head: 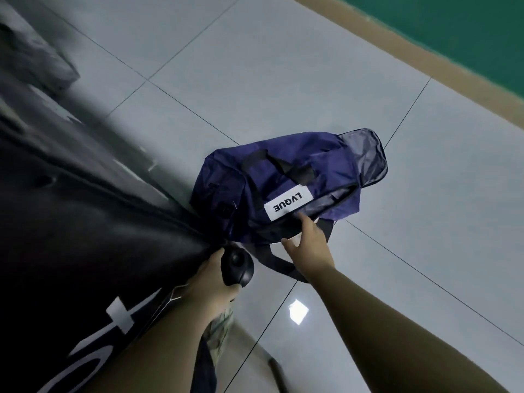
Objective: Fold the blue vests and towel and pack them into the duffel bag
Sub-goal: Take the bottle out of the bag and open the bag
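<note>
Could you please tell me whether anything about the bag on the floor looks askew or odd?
The duffel bag lies slumped on its side on the tiled floor, its zip flap hanging open and its white label upside down to the camera. The right hand touches its edge; the left hand grips a black knob.

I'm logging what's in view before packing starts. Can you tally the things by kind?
Duffel bag: 1
Black round device in left hand: 1
Hands, counting right hand: 2
Total: 4
</note>
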A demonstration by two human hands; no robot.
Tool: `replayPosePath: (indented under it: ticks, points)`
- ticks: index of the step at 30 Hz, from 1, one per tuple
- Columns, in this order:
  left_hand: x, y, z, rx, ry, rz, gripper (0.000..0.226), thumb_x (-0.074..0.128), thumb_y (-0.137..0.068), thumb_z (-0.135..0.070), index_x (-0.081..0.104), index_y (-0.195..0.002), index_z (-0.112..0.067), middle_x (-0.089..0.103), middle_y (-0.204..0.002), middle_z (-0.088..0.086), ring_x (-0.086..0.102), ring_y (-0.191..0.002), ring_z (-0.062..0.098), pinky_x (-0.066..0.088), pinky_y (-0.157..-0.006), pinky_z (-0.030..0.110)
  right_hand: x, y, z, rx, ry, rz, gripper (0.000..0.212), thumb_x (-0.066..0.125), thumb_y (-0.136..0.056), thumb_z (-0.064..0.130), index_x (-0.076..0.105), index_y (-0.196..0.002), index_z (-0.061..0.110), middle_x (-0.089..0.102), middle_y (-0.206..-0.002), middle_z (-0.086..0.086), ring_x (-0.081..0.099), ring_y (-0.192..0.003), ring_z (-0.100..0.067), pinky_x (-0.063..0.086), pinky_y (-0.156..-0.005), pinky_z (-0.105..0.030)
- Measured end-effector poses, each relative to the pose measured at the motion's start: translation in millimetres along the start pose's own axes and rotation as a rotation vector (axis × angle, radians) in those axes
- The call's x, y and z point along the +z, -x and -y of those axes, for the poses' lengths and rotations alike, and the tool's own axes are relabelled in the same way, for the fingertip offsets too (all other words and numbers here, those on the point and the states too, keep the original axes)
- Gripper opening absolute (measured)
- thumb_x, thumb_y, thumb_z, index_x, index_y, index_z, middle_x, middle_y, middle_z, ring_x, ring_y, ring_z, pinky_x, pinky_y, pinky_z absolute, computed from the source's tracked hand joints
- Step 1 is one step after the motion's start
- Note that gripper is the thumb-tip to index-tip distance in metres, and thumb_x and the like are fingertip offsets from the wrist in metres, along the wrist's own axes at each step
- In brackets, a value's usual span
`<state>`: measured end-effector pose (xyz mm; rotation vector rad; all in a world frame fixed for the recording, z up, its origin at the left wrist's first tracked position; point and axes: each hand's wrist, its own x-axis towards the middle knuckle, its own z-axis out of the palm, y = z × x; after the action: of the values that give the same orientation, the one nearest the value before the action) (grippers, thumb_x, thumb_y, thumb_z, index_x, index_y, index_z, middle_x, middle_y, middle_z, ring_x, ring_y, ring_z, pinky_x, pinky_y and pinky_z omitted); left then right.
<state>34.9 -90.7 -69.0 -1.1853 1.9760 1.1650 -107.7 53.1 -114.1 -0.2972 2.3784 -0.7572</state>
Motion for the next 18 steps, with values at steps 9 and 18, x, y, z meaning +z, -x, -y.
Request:
replayPosePath:
  ticks: [9, 18]
  points:
    - [33.5, -38.0, 0.5, 0.098, -0.240, -0.162, 0.092, 0.072, -0.078, -0.036, 0.015, -0.150, -0.029, 0.025, -0.153, -0.002, 0.038, -0.133, 0.029, 0.036, -0.104, 0.041, -35.7, -69.3, -33.5, -0.111, 0.870, 0.033, 0.106, 0.068, -0.084, 0.040, -0.013, -0.151, 0.032, -0.014, -0.160, -0.001, -0.014, -0.147, -0.031, 0.003, -0.118, -0.051]
    - [51.8, -61.0, 21.8, 0.284, -0.153, -0.185, 0.097, 0.085, -0.063, -0.013, 0.033, -0.143, -0.028, 0.034, -0.142, 0.004, 0.045, -0.125, 0.027, 0.046, -0.099, 0.037, -51.7, -114.2, -51.9, -0.163, 1.086, -0.027, 0.116, 0.066, -0.079, 0.055, -0.026, -0.146, 0.033, -0.026, -0.157, -0.004, -0.014, -0.145, -0.037, 0.010, -0.112, -0.064]
